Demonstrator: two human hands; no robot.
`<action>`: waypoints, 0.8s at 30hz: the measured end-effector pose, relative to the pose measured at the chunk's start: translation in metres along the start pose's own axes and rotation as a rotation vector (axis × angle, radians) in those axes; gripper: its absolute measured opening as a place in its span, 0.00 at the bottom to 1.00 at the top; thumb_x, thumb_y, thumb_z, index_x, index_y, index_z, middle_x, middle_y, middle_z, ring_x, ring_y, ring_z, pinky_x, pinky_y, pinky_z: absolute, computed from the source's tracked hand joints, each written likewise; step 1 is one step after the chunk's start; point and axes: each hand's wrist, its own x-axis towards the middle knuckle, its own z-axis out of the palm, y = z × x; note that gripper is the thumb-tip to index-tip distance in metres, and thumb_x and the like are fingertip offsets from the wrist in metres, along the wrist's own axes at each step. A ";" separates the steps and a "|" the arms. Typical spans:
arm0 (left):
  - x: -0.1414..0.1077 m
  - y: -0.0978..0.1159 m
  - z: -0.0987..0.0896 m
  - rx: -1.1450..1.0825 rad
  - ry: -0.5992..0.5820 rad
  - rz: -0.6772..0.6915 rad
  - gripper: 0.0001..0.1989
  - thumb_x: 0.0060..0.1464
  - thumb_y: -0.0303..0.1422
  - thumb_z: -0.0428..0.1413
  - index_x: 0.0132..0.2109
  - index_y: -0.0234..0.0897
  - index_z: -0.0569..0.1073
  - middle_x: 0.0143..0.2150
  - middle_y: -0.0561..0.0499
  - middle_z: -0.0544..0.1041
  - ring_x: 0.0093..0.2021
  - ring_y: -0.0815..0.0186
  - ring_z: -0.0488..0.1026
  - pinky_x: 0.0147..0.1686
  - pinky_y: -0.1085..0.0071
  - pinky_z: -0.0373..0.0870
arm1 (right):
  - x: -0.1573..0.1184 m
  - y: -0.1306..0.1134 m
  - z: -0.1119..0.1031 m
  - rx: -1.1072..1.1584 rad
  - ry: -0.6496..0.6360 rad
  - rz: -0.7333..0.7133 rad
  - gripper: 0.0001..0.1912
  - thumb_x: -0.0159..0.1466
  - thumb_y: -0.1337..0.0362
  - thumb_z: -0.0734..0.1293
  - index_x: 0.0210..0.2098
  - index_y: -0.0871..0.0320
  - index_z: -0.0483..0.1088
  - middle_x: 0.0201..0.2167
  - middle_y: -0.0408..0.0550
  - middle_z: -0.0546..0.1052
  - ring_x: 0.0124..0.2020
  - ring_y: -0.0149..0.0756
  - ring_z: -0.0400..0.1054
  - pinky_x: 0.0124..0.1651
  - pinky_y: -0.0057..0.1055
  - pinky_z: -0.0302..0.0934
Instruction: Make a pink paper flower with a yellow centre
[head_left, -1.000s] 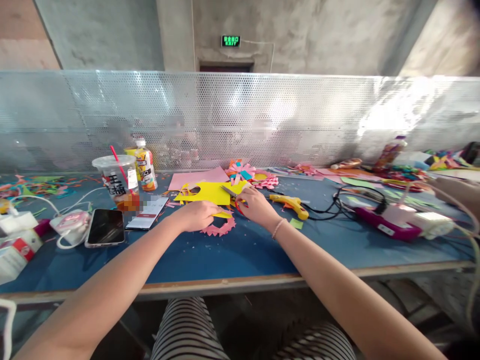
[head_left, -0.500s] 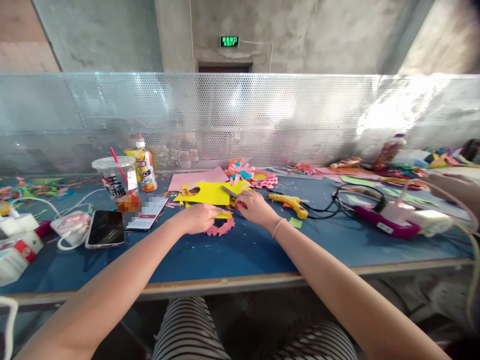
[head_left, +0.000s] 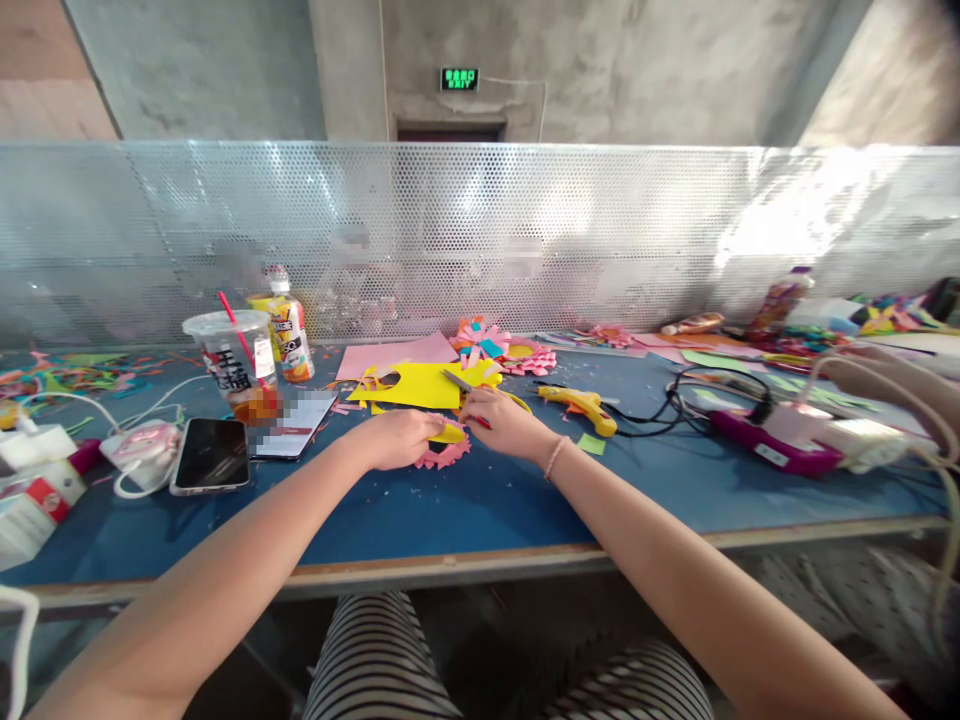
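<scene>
At the middle of the blue tabletop (head_left: 480, 515), in the head view, I see the left hand (head_left: 397, 438) with its fingers pinched on a small yellow paper piece (head_left: 448, 434), above a pink fringed paper ring (head_left: 446, 458). The right hand (head_left: 501, 420) is closed on the red handles of the scissors (head_left: 456, 381), whose blades point away over the right end of a yellow paper sheet (head_left: 420, 387). A pink paper sheet (head_left: 394, 352) lies behind. Blue surface runs from the hands to the worn wooden front edge (head_left: 450, 566). To the left, two smartphones (head_left: 212, 455) and a lidded plastic cup (head_left: 232, 365) bound that room; to the right, the yellow glue gun (head_left: 577, 400) does. A perforated metal panel (head_left: 450, 240) borders the back.
</scene>
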 end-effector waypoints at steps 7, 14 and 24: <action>0.000 -0.006 0.006 0.007 -0.023 0.021 0.23 0.54 0.25 0.40 0.56 0.44 0.63 0.59 0.55 0.62 0.58 0.67 0.59 0.56 0.73 0.52 | -0.001 -0.003 -0.001 0.050 -0.031 -0.055 0.12 0.58 0.71 0.58 0.34 0.59 0.72 0.34 0.49 0.71 0.38 0.32 0.64 0.44 0.31 0.57; -0.001 0.001 -0.001 0.123 -0.084 -0.017 0.24 0.54 0.25 0.39 0.57 0.41 0.61 0.61 0.55 0.59 0.58 0.66 0.58 0.54 0.71 0.53 | -0.002 -0.001 0.002 0.095 -0.068 -0.149 0.13 0.59 0.68 0.59 0.38 0.58 0.73 0.35 0.51 0.70 0.38 0.34 0.64 0.44 0.33 0.59; -0.002 0.003 -0.005 0.131 -0.117 -0.054 0.22 0.56 0.41 0.41 0.57 0.45 0.61 0.61 0.55 0.58 0.57 0.62 0.58 0.52 0.66 0.51 | -0.003 -0.001 0.001 0.107 -0.064 -0.183 0.13 0.59 0.62 0.61 0.40 0.58 0.73 0.36 0.52 0.71 0.38 0.35 0.64 0.44 0.34 0.59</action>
